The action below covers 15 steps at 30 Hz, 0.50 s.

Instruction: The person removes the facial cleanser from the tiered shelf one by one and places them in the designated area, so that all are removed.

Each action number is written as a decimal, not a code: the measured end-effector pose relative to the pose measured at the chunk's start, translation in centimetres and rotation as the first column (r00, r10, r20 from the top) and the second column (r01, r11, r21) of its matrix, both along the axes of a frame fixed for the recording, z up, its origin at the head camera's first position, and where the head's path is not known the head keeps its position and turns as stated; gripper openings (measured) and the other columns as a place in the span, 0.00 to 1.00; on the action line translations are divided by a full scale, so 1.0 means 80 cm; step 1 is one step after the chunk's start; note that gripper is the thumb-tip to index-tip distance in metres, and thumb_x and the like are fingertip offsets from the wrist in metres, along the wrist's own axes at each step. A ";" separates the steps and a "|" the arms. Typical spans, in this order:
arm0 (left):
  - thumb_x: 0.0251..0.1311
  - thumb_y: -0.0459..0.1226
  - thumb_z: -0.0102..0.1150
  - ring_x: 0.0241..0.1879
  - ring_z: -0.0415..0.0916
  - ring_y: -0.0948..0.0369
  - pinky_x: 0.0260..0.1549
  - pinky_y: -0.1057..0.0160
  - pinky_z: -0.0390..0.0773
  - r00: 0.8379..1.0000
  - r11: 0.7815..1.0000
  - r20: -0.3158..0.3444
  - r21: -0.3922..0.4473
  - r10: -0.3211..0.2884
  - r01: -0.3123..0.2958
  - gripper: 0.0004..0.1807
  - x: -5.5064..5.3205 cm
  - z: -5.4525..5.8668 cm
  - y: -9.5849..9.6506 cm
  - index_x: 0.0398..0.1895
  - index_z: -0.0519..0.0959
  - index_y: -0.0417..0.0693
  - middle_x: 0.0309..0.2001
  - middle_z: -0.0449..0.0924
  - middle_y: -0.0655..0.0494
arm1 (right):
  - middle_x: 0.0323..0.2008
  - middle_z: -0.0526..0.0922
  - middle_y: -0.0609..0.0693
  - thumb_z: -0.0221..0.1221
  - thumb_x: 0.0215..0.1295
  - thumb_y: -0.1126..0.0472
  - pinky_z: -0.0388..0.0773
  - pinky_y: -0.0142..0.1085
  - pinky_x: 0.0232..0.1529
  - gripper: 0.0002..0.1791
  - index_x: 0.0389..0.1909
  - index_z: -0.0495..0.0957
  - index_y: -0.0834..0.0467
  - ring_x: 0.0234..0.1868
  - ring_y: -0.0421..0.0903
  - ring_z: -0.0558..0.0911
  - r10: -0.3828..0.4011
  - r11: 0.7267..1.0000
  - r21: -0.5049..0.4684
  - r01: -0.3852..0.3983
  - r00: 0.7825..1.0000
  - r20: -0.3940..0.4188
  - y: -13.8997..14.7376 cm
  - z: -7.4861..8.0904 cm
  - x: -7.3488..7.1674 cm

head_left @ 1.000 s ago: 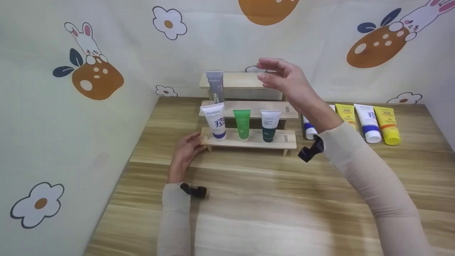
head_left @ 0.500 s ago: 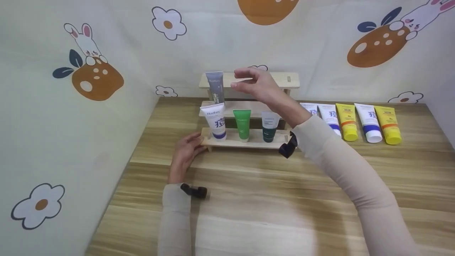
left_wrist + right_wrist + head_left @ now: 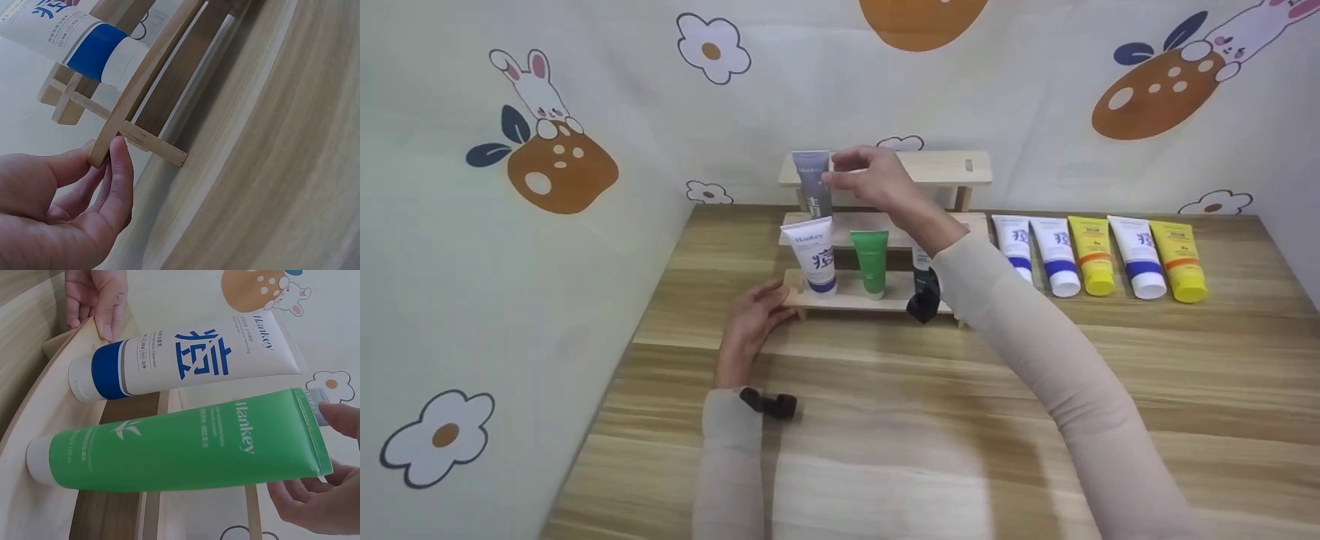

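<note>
Low on wooden rack (image 3: pixel 847 294), left hand (image 3: pixel 754 316) pinches left end; right hand (image 3: pixel 876 180) half-open beside grey tube (image 3: pixel 811 180), contact unclear.

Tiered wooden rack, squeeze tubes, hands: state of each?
Pale wooden tiered rack: upright
Grey tube: upright
White-blue rack tube: upright
Green tube: upright
White-green tube: upright, partly hidden
Two yellow tubes: lying
Three white-blue tubes: lying
Left hand: gripping rack
Right hand: at grey tube, grip unclear

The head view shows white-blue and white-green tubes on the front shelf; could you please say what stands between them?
A green tube stands between the white-blue tube and the partly hidden white-green tube, as the head view shows.
</note>
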<state>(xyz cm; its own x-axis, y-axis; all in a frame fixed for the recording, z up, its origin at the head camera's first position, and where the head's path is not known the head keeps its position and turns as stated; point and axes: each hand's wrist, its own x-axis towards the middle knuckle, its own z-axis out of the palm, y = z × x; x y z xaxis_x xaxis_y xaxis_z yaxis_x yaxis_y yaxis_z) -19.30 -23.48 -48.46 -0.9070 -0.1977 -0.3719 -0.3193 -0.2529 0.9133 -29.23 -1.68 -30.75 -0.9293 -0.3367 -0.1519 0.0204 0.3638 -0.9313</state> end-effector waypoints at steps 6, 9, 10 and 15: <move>0.71 0.29 0.53 0.40 0.81 0.61 0.47 0.67 0.88 1.000 1.000 0.000 0.000 -0.005 0.005 0.25 -0.001 0.000 -0.001 0.70 0.67 0.34 0.59 0.74 0.41 | 0.64 0.77 0.49 0.66 0.66 0.55 0.80 0.35 0.63 0.28 0.66 0.74 0.53 0.63 0.45 0.77 -0.016 1.000 0.010 0.016 1.000 0.011 -0.012 -0.001 -0.003; 0.71 0.29 0.53 0.39 0.81 0.62 0.47 0.67 0.88 1.000 1.000 0.004 0.000 -0.002 0.002 0.25 0.000 0.000 -0.002 0.70 0.67 0.34 0.60 0.73 0.40 | 0.64 0.78 0.49 0.67 0.66 0.57 0.79 0.35 0.64 0.28 0.66 0.73 0.54 0.63 0.45 0.77 -0.018 1.000 0.011 0.018 1.000 0.017 -0.017 -0.001 -0.004; 0.71 0.29 0.53 0.40 0.81 0.62 0.47 0.67 0.88 1.000 1.000 0.003 0.000 -0.003 0.003 0.25 0.001 0.000 -0.002 0.70 0.66 0.34 0.60 0.73 0.40 | 0.64 0.78 0.49 0.67 0.66 0.57 0.78 0.35 0.65 0.28 0.66 0.73 0.54 0.63 0.44 0.76 -0.021 1.000 0.014 0.021 1.000 0.018 -0.018 -0.001 -0.005; 0.71 0.29 0.53 0.40 0.81 0.62 0.48 0.67 0.87 1.000 1.000 -0.002 0.001 -0.010 0.010 0.25 0.002 0.000 -0.002 0.70 0.66 0.34 0.61 0.73 0.40 | 0.61 0.79 0.51 0.67 0.65 0.61 0.76 0.36 0.67 0.26 0.63 0.75 0.57 0.62 0.45 0.77 -0.039 0.999 0.028 0.039 0.999 0.018 -0.022 0.001 -0.006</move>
<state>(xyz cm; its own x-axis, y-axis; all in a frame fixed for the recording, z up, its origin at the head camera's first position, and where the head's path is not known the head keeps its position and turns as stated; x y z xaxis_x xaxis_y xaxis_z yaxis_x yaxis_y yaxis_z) -19.10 -23.60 -48.45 -0.9097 -0.1881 -0.3701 -0.3199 -0.2505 0.9137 -29.68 -3.47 -30.66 -0.9385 -0.2956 -0.1785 0.0527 0.3884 -0.9200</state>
